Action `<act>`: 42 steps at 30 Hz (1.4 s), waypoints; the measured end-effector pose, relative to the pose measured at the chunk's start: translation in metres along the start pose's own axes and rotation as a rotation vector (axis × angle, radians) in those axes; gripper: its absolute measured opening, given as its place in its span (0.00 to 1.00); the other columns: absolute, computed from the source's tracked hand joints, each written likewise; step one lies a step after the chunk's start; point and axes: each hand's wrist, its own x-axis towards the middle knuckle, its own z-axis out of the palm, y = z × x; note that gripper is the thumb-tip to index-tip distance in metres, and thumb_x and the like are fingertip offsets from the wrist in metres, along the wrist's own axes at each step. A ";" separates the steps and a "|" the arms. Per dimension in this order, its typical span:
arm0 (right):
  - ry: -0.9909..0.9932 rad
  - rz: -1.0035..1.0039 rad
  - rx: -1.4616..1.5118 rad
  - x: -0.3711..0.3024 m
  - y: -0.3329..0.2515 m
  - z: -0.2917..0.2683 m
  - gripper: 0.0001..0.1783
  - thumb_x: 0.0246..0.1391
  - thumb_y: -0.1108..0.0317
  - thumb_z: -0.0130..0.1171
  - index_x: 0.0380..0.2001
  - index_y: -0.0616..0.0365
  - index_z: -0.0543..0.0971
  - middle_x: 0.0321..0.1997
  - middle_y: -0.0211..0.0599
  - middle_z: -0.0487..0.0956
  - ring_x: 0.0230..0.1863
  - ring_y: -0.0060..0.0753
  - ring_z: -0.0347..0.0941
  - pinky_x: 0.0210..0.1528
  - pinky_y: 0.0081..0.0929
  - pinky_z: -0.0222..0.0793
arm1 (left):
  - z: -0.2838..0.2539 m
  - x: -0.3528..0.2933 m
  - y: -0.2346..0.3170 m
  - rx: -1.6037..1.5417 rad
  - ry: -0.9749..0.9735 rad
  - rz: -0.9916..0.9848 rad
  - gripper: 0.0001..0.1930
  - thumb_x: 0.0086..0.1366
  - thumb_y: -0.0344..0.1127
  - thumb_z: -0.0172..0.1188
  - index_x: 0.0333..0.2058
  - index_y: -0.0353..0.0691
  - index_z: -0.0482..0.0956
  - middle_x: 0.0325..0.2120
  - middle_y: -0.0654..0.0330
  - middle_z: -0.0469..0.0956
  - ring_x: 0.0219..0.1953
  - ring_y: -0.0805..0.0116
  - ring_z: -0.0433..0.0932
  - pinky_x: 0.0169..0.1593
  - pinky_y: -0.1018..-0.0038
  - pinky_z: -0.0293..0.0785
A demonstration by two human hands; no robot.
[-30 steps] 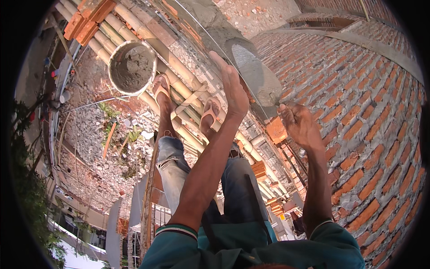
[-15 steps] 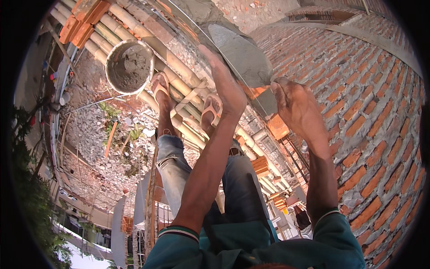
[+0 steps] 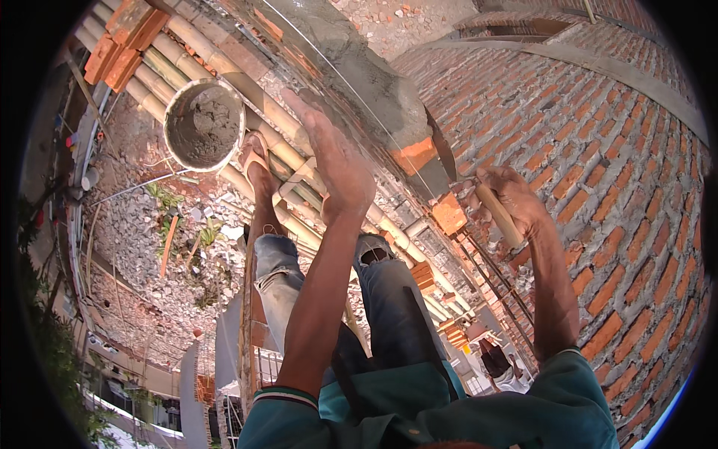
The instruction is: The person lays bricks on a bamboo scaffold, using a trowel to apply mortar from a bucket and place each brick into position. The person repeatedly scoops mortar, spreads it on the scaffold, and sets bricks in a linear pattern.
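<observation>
The trowel with a pale wooden handle and a dark metal blade [image 3: 499,215] is in the right hand [image 3: 514,197], whose fingers are curled around the handle; part of that grip is hidden behind the handle and knuckles. The blade shows nearly edge-on, so its flat face is hard to make out; it stands just beside the orange brick at the end of the mortar bed [image 3: 416,156]. The left hand [image 3: 336,166] is flat, fingers stretched out together, with nothing visible in its grasp; I cannot tell whether it touches anything. That hand and forearm block part of the yellowish bamboo poles [image 3: 202,54] and hide the right foot, while the left foot in a pale sandal [image 3: 254,155] shows beside the round, pale-rimmed bucket of grey mortar [image 3: 167,123]. A taut white string [image 3: 330,66] crosses in front of the wet grey mortar [image 3: 329,37], which the top edge cuts off. 1 more orange brick [image 3: 449,215] lies below the blade. Stacked orange bricks [image 3: 123,45] sit on the poles at upper left, rubble [image 3: 176,254] spreads below, and the red brick wall [image 3: 613,202] fills the right, cropped by the dark lens rim.
</observation>
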 end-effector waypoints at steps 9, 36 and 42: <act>-0.218 -0.420 -0.567 0.070 -0.152 0.065 0.19 0.72 0.55 0.51 0.46 0.62 0.78 0.23 0.31 0.79 0.14 0.18 0.71 0.12 0.17 0.69 | -0.138 -0.086 0.031 -0.230 -0.028 -0.294 0.39 0.78 0.62 0.38 0.77 0.47 0.41 0.76 0.48 0.48 0.76 0.47 0.51 0.76 0.51 0.49; 0.400 -0.885 -0.019 0.077 0.084 0.270 0.13 0.59 0.68 0.70 0.40 0.62 0.76 0.28 0.33 0.74 0.31 0.25 0.69 0.35 0.32 0.68 | -0.278 -0.185 0.009 -0.922 0.126 -0.598 0.39 0.72 0.73 0.39 0.76 0.68 0.49 0.78 0.54 0.42 0.78 0.42 0.41 0.64 0.17 0.48; 0.459 -0.742 0.163 0.153 0.121 0.263 0.14 0.62 0.63 0.66 0.41 0.61 0.76 0.27 0.36 0.72 0.29 0.28 0.67 0.35 0.30 0.66 | -0.297 -0.184 0.008 -0.708 0.094 -0.660 0.39 0.69 0.75 0.42 0.75 0.73 0.52 0.77 0.55 0.48 0.78 0.45 0.45 0.64 0.20 0.53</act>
